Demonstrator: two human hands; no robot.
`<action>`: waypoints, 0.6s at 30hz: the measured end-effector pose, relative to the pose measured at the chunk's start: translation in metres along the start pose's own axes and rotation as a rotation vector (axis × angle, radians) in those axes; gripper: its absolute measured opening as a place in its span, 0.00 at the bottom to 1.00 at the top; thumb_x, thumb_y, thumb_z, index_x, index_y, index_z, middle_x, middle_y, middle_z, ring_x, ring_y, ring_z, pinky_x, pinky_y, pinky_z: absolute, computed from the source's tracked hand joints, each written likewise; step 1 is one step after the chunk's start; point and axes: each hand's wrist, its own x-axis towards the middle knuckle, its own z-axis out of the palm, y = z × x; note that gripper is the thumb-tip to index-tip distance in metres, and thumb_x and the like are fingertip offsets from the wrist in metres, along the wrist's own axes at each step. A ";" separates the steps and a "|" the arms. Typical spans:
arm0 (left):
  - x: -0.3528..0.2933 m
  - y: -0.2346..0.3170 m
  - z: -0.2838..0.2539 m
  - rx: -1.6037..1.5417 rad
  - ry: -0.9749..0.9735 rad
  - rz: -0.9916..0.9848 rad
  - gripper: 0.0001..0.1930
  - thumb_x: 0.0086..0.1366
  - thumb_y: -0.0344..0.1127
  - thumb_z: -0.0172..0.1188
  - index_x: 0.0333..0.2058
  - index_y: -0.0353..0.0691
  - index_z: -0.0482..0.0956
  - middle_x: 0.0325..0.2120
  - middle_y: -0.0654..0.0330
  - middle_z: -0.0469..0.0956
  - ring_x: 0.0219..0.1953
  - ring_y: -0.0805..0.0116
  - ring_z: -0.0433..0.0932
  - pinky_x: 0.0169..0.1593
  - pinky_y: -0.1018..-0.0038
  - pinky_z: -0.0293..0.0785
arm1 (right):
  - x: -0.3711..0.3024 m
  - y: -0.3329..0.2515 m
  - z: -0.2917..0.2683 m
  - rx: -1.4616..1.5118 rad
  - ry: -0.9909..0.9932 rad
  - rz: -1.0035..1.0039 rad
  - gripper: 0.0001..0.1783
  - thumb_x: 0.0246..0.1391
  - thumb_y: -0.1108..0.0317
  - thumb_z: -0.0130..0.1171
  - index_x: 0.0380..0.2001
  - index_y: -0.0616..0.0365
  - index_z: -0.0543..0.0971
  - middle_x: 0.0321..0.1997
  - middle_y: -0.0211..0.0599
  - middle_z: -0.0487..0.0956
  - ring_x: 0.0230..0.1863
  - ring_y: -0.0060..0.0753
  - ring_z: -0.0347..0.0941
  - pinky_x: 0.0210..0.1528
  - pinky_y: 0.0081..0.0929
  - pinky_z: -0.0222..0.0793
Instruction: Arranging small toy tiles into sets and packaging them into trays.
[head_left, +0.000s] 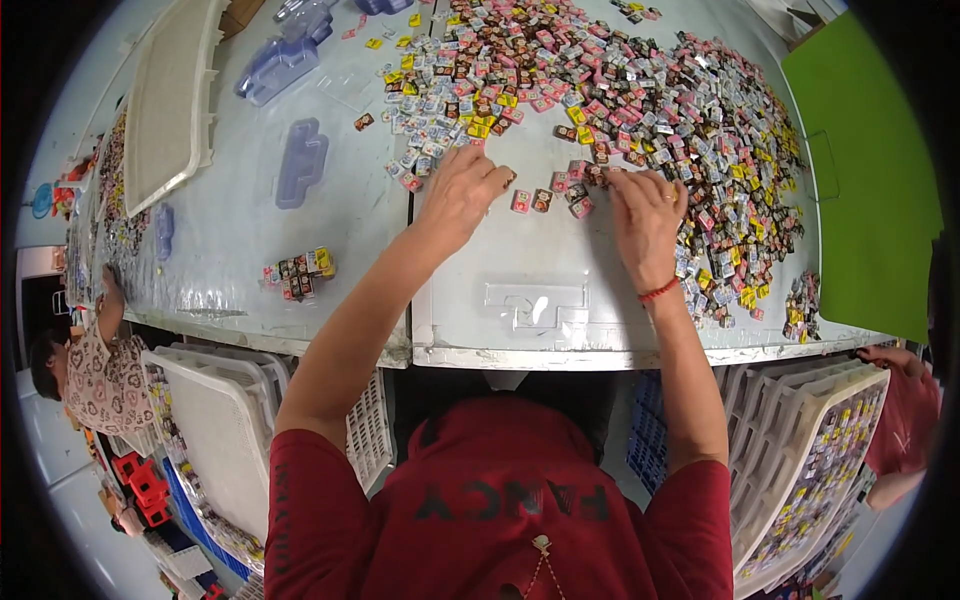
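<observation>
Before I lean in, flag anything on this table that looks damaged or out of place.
The table's front edge looks worn, its pale finish marred by dark marks. A small cluster of packets sits left of the left forearm, apart from the large heap, perhaps deliberately.

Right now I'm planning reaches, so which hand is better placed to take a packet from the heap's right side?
Probably the right hand: it is close beside that side of the heap. The left hand is farther away and pinches a small brown packet.
</observation>
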 end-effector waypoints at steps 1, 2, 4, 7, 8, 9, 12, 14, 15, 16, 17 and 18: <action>-0.002 0.003 -0.001 -0.003 -0.001 0.000 0.09 0.53 0.29 0.60 0.35 0.41 0.79 0.35 0.60 0.76 0.43 0.62 0.71 0.48 0.67 0.67 | -0.002 0.006 -0.003 -0.043 0.014 0.019 0.10 0.51 0.72 0.60 0.38 0.50 0.80 0.37 0.29 0.79 0.47 0.33 0.71 0.57 0.45 0.55; -0.004 0.005 -0.003 -0.062 -0.020 -0.010 0.10 0.52 0.29 0.61 0.36 0.40 0.79 0.35 0.59 0.76 0.43 0.60 0.71 0.48 0.66 0.68 | -0.004 0.008 -0.004 -0.045 0.012 0.020 0.10 0.51 0.72 0.60 0.38 0.50 0.80 0.37 0.29 0.79 0.47 0.33 0.71 0.57 0.45 0.55; -0.003 0.007 -0.006 -0.122 -0.037 -0.019 0.12 0.51 0.30 0.63 0.36 0.39 0.78 0.35 0.58 0.76 0.43 0.59 0.72 0.48 0.66 0.68 | -0.007 0.011 -0.006 -0.037 -0.002 0.034 0.09 0.51 0.72 0.60 0.37 0.50 0.81 0.35 0.29 0.79 0.44 0.32 0.72 0.56 0.40 0.56; 0.005 0.010 -0.014 -0.291 -0.074 -0.042 0.16 0.49 0.32 0.66 0.38 0.36 0.77 0.37 0.56 0.76 0.45 0.55 0.72 0.48 0.63 0.70 | -0.001 -0.001 -0.004 -0.033 -0.004 -0.002 0.09 0.51 0.72 0.60 0.37 0.50 0.81 0.33 0.30 0.79 0.42 0.33 0.71 0.53 0.37 0.58; 0.006 0.010 -0.015 -0.319 -0.108 -0.046 0.17 0.49 0.32 0.67 0.39 0.36 0.77 0.38 0.55 0.76 0.45 0.54 0.72 0.48 0.63 0.70 | 0.003 -0.007 -0.003 0.004 -0.026 0.002 0.09 0.50 0.72 0.60 0.37 0.51 0.81 0.33 0.30 0.79 0.41 0.34 0.71 0.51 0.36 0.58; 0.008 0.011 -0.014 -0.348 -0.142 -0.050 0.17 0.49 0.31 0.67 0.39 0.35 0.76 0.38 0.54 0.76 0.46 0.53 0.72 0.48 0.62 0.70 | 0.005 -0.013 0.000 0.002 -0.023 0.003 0.09 0.50 0.72 0.60 0.37 0.51 0.81 0.33 0.30 0.79 0.41 0.34 0.71 0.51 0.36 0.58; 0.022 0.014 -0.007 -0.371 -0.103 -0.071 0.17 0.49 0.31 0.67 0.39 0.36 0.76 0.38 0.54 0.77 0.46 0.54 0.73 0.49 0.63 0.71 | 0.006 -0.023 0.009 0.027 -0.094 0.013 0.10 0.49 0.69 0.62 0.37 0.52 0.81 0.35 0.32 0.79 0.41 0.36 0.71 0.50 0.38 0.58; 0.036 0.020 0.006 -0.403 -0.091 -0.030 0.16 0.50 0.31 0.67 0.39 0.36 0.76 0.38 0.54 0.77 0.45 0.54 0.73 0.49 0.63 0.71 | 0.001 -0.025 0.012 0.012 -0.082 0.004 0.10 0.48 0.69 0.62 0.37 0.52 0.81 0.36 0.32 0.79 0.41 0.37 0.71 0.50 0.39 0.57; 0.041 0.022 0.011 -0.433 -0.082 0.007 0.15 0.51 0.31 0.66 0.38 0.36 0.77 0.37 0.54 0.77 0.45 0.54 0.73 0.49 0.63 0.71 | -0.002 -0.026 0.013 0.002 -0.071 -0.005 0.10 0.48 0.69 0.62 0.37 0.52 0.81 0.37 0.32 0.79 0.41 0.37 0.71 0.51 0.40 0.57; 0.042 0.023 0.015 -0.431 -0.079 0.006 0.15 0.51 0.31 0.66 0.38 0.36 0.77 0.37 0.54 0.77 0.45 0.54 0.73 0.49 0.63 0.71 | -0.005 -0.026 0.014 0.057 -0.119 0.041 0.10 0.47 0.69 0.63 0.36 0.54 0.81 0.39 0.33 0.79 0.42 0.39 0.71 0.51 0.42 0.56; 0.044 0.024 0.018 -0.422 -0.139 -0.026 0.15 0.52 0.33 0.66 0.39 0.37 0.77 0.38 0.55 0.78 0.44 0.55 0.74 0.48 0.64 0.71 | -0.006 -0.027 0.013 0.055 -0.119 0.043 0.10 0.47 0.69 0.63 0.36 0.54 0.81 0.39 0.33 0.79 0.42 0.39 0.71 0.51 0.42 0.56; 0.045 0.025 0.021 -0.411 -0.200 -0.059 0.16 0.53 0.35 0.65 0.40 0.38 0.77 0.38 0.55 0.78 0.43 0.56 0.75 0.48 0.65 0.71 | -0.006 -0.028 0.013 0.035 -0.111 0.044 0.11 0.47 0.68 0.63 0.36 0.54 0.80 0.39 0.34 0.79 0.42 0.39 0.71 0.51 0.42 0.56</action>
